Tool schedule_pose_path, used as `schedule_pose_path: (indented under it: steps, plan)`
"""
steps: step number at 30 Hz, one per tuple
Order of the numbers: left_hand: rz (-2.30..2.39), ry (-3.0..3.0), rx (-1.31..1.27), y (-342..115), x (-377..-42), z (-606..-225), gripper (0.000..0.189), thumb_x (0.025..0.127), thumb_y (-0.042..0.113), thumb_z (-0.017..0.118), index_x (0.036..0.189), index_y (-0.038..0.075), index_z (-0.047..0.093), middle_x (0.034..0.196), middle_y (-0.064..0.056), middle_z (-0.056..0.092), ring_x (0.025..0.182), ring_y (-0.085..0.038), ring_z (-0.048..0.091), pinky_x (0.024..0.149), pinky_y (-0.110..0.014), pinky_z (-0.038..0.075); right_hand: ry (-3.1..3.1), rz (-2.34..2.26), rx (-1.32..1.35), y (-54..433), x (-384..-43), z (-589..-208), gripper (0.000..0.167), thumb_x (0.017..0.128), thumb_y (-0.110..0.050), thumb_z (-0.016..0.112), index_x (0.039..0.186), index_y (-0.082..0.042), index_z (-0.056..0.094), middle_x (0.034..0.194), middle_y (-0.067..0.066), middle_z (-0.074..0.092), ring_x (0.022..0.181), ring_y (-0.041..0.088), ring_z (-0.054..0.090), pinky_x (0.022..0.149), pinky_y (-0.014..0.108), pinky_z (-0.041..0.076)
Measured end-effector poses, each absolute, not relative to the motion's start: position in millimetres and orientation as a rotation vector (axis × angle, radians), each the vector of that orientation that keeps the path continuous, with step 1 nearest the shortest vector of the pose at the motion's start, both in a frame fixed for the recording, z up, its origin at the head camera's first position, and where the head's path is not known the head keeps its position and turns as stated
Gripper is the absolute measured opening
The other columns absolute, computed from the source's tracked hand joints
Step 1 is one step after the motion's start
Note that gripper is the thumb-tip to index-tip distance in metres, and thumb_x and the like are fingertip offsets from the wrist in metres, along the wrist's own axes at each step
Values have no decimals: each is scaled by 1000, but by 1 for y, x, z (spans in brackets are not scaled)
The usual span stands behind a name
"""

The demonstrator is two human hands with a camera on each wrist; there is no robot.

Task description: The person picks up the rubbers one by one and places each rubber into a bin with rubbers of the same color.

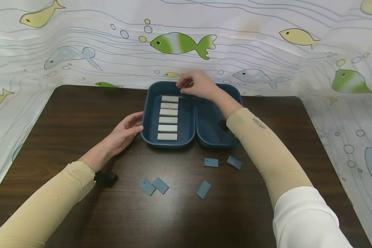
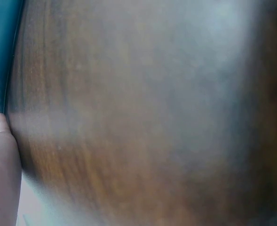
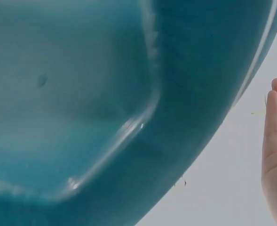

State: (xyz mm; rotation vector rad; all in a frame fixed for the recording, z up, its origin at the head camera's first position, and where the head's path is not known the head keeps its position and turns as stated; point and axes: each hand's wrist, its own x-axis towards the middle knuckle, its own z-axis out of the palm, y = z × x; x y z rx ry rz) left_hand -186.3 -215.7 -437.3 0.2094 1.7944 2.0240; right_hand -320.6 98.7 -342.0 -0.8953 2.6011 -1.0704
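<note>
A dark blue two-part case [image 1: 217,140] lies opened out on the table. In its left half, a column of several white rectangular blocks [image 1: 168,120] lies one below another, with narrow gaps between. My left hand [image 1: 123,134] rests at the outer left side of the case, its thumb tip right at the wall. Above the far edge of the case hovers my right hand [image 1: 199,85], fingers bent loosely to the left, thumb and forefinger apart and nothing visible between them. In the right wrist view, the fingers [image 3: 273,122] extend beyond the rim of the case.
Several flat blue rectangular tiles lie on the dark wooden table [image 1: 90,213] in front of the case: an overlapping pair [image 1: 160,185], a single tile [image 1: 203,189], and two [image 1: 211,162] near the right half. A fish-patterned cloth [image 1: 121,62] hangs behind the table.
</note>
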Motion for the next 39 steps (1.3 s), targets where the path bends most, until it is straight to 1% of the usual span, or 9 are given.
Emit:
schedule_pose_path:
  steps: [12,17,22,31,36,39]
  plan:
    - [2021,1802,202,-217,-186,-438,56,111,10,55,162,10,32,147,8,48,134,-4,50,109,-14,41,2705,-1140,-853,149,-288,-328,27,98,-5,75,124,0,74,122,17,76,113,28,72,102,40,58]
    - [2029,1791,202,-217,-186,-438,55,111,10,55,161,11,34,147,8,48,134,-3,50,109,-14,41,2747,-1169,-834,172,-274,-328,27,97,-3,76,124,1,74,124,18,74,114,31,70,103,42,56]
    - [2027,1794,206,-217,-186,-437,55,111,10,55,161,10,33,147,8,47,134,-4,49,109,-14,41,2766,-1190,-790,196,-258,-332,32,96,0,77,127,3,71,128,20,70,119,35,68,107,47,54]
    - [2019,1800,206,-214,-187,-436,58,111,10,54,163,7,30,148,7,46,135,-6,48,109,-14,41,2816,-1185,-649,232,-237,-342,38,96,0,76,133,1,68,131,22,69,122,39,66,111,54,51]
    - [2014,1806,210,-214,-186,-435,59,111,11,54,164,6,28,148,7,46,135,-6,47,109,-14,41,2876,-1165,-577,247,-226,-349,40,95,-1,78,134,0,67,132,22,70,124,40,65,111,53,50]
    - [2012,1808,214,-215,-186,-435,59,111,11,54,164,5,27,148,7,46,136,-5,47,109,-14,41,2904,-1152,-510,255,-219,-355,42,96,-4,78,136,-2,66,135,20,68,126,39,65,112,52,49]
